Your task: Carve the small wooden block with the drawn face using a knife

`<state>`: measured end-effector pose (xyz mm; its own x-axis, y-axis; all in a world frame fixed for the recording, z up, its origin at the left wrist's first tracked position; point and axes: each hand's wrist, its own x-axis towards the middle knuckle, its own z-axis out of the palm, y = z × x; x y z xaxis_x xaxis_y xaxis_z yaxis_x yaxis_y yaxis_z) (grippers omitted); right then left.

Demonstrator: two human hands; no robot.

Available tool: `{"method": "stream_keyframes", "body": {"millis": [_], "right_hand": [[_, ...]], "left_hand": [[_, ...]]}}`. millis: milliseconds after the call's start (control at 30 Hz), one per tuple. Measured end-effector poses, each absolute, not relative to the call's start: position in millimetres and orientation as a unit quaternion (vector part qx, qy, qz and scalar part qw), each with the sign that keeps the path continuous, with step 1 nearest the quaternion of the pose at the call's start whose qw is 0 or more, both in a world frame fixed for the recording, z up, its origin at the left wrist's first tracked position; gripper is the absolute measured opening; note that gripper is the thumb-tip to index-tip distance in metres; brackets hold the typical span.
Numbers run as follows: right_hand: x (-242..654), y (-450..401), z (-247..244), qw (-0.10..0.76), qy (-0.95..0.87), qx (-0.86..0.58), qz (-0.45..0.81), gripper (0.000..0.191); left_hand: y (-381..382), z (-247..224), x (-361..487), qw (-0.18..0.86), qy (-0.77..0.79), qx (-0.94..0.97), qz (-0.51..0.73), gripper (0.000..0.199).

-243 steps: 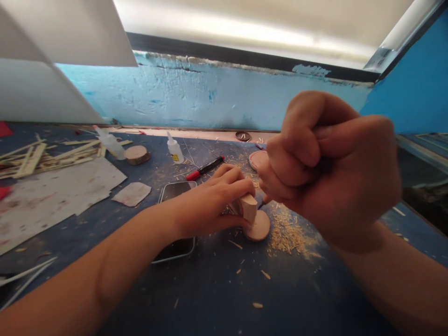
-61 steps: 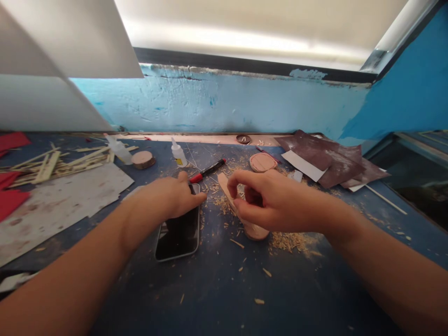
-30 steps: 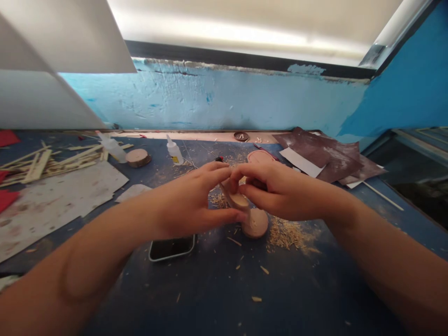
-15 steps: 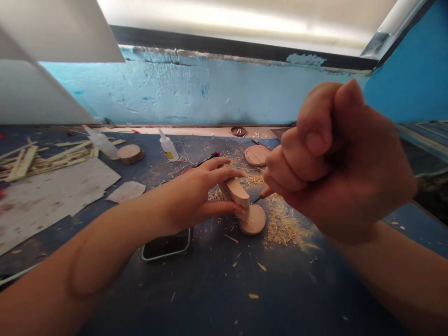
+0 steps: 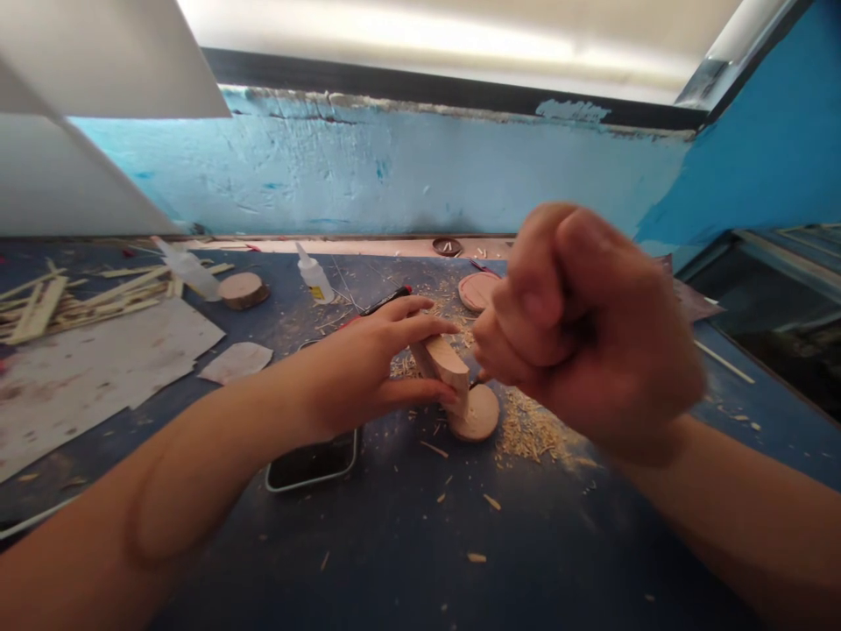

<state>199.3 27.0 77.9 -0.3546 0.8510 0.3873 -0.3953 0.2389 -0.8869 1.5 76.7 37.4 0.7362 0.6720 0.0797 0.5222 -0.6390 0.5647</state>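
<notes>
My left hand (image 5: pixel 368 368) reaches across from the left, with its thumb on the near side of a pale wooden block (image 5: pixel 448 355) and its fingers over the far side. The block stands upright against a round wooden disc (image 5: pixel 479 414); whether the two are joined I cannot tell. Above and to the right, my right hand (image 5: pixel 584 324) is closed in a fist, slightly blurred. A slim tool's dark tip (image 5: pixel 477 379) pokes out below the fist, close to the block's right end. The fist hides most of the tool.
Wood shavings (image 5: pixel 535 429) lie right of the disc. Behind are a glue bottle (image 5: pixel 316 276), a marker (image 5: pixel 391 298) and a reddish-rimmed disc (image 5: pixel 477 291). At left are wood strips (image 5: pixel 39 307), a wood slice (image 5: pixel 242 289) and stained paper (image 5: pixel 98 377). A dark tray (image 5: pixel 312 478) sits below my left forearm.
My right fist has moved left and down, bringing the tool's tip nearer the block and hiding its light wooden handle. My left hand and the block have stayed put.
</notes>
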Motion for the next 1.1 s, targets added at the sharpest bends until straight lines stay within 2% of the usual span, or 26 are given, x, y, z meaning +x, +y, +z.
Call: {"method": "stream_keyframes", "body": {"millis": [200, 400, 533, 667, 767, 933, 1100], "right_hand": [[199.4, 25.2, 74.8, 0.534, -0.556, -0.188, 0.609, 0.042], [199.3, 25.0, 73.4, 0.547, -0.579, -0.214, 0.565, 0.043], [198.3, 24.1, 72.8, 0.539, -0.589, -0.209, 0.565, 0.051], [195.7, 22.4, 75.5, 0.553, -0.572, -0.206, 0.569, 0.046], [195.1, 20.7, 82.8, 0.537, -0.591, -0.225, 0.558, 0.053], [197.6, 18.2, 90.4, 0.536, -0.590, -0.255, 0.548, 0.048], [197.1, 19.2, 83.8, 0.553, -0.580, -0.212, 0.559, 0.050]], "left_hand": [[77.3, 35.8, 1.3, 0.268, 0.328, 0.893, 0.152, 0.043], [77.5, 34.1, -0.1, 0.260, 0.331, 0.895, 0.151, 0.046], [77.8, 34.5, 0.5, 0.260, 0.328, 0.896, 0.146, 0.046], [77.0, 35.6, 1.4, 0.259, 0.334, 0.895, 0.145, 0.051], [76.4, 36.9, 2.2, 0.260, 0.341, 0.893, 0.137, 0.045], [76.3, 38.4, 3.0, 0.261, 0.347, 0.891, 0.133, 0.043], [76.7, 36.7, 2.2, 0.255, 0.334, 0.896, 0.142, 0.043]]}}
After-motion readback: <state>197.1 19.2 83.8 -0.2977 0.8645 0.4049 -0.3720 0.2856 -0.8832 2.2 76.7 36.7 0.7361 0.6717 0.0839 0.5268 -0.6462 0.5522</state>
